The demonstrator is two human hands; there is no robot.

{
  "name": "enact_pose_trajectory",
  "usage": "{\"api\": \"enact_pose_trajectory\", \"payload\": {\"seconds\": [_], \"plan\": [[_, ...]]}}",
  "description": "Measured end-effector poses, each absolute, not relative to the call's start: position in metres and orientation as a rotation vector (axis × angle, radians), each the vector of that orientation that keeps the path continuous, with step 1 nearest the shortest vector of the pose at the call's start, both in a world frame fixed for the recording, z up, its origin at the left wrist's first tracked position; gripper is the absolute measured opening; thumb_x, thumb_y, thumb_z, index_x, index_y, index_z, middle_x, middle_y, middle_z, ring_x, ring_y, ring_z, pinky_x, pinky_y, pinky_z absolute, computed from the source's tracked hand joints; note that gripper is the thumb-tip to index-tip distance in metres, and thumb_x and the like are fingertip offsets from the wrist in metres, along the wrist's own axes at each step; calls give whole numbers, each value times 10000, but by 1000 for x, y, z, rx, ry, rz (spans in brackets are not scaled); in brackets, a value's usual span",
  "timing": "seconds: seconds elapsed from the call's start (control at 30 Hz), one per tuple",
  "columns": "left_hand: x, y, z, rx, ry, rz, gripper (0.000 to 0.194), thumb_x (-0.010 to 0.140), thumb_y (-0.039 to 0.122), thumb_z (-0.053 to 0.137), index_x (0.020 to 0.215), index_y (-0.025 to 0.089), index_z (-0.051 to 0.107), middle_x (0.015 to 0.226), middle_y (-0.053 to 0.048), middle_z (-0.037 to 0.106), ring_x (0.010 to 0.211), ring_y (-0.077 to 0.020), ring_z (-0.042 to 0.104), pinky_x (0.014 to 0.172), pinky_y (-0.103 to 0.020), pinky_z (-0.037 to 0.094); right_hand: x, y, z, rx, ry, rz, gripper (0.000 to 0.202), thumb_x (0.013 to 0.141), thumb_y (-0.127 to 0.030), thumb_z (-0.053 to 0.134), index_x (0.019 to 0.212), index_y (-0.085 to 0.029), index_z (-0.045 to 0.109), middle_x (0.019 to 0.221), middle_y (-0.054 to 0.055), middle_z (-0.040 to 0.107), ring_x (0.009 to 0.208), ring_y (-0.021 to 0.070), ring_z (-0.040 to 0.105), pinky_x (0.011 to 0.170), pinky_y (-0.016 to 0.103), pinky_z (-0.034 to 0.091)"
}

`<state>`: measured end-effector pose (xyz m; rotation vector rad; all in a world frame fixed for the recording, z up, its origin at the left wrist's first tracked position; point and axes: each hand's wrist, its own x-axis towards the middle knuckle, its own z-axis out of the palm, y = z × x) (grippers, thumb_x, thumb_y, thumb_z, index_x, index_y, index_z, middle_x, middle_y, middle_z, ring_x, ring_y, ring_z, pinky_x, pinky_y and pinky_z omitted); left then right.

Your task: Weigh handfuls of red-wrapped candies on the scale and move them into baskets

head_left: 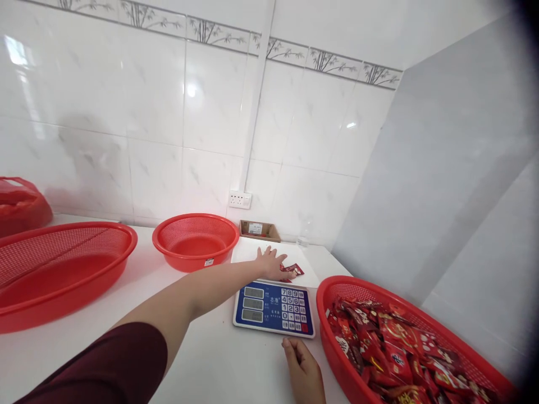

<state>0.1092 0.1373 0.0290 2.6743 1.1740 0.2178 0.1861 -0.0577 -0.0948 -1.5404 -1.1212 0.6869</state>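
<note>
My left hand [270,265] reaches out over the white weighing plate [248,251] of an electronic scale, its fingers spread. Small red snack packets [296,270] lie on that plate beside and partly under the hand. In front of the plate is the scale's blue keypad and display panel [273,307], tilted toward me. Just below the panel, my right hand [305,371] rests near the tabletop with its fingers curled in, and nothing shows in them. Close to its right stands a red oval basket [326,314] heaped with red and brown snack packets [396,350].
A round red basket [193,261] and a larger oval one [63,303] stand on the white table [202,359] at left. Behind the scale sit a cardboard box [260,238] and a clear container [304,233]. A red plastic bag [23,207] lies far left. A socket [240,200] is on the tiled wall.
</note>
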Motion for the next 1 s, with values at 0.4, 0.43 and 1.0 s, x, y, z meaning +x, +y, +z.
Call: {"api": "enact_pose_trajectory", "payload": {"seconds": [0.4, 0.43, 1.0], "plan": [[108, 144, 25, 2806, 1193, 308, 753, 651, 739, 415, 1163, 190, 476, 1164, -160, 508, 1107, -323, 412, 888, -461, 336, 177, -56, -99, -1513, -1014, 534, 428, 660, -622, 498, 582, -204, 546, 532, -38, 480, 552, 129, 415, 532, 222, 349], [107, 144, 24, 2813, 1195, 324, 735, 661, 724, 423, 1158, 186, 474, 1164, -158, 506, 1109, -320, 409, 889, -458, 338, 177, -55, -100, -1517, -1014, 537, 427, 656, -623, 499, 584, -205, 546, 532, -38, 477, 554, 130, 414, 536, 223, 350], [101, 159, 19, 2556, 1149, 554, 407, 792, 457, 473, 1131, 233, 494, 1048, -65, 595, 964, -225, 555, 769, -315, 433, 190, -54, -98, -1578, -1088, 667, 441, 605, -636, 525, 624, -201, 596, 583, -7, 556, 603, 163, 487, 580, 247, 399]]}}
